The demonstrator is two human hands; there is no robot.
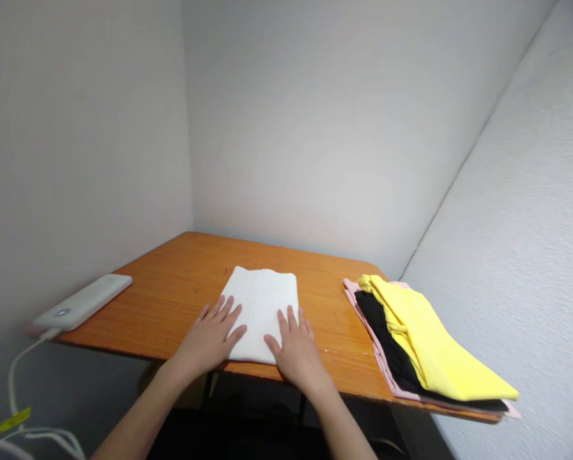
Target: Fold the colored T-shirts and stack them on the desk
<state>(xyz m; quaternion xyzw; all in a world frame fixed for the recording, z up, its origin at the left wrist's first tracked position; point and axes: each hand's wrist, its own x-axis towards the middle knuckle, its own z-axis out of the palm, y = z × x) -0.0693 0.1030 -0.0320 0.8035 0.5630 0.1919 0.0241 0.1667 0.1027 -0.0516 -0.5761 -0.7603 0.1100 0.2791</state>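
Observation:
A white folded cloth point(262, 306) lies flat near the front edge of the wooden table, its far edge slightly wavy. My left hand point(209, 338) rests with spread fingers on its left side, the thumb reaching onto the cloth. On the right side, my right hand point(298, 351) lies palm down with fingers apart, touching the cloth near its front corner. Neither hand grips anything. Whether the cloth is a garment cannot be told from its visible face.
Folded yellow point(430, 338), black point(386, 338) and pink cloths point(379, 358) are stacked at the table's right edge, overhanging slightly. A white power bank point(87, 303) with a plugged-in white cable point(13, 377) sits at the left edge. Walls border the wooden table point(171, 287).

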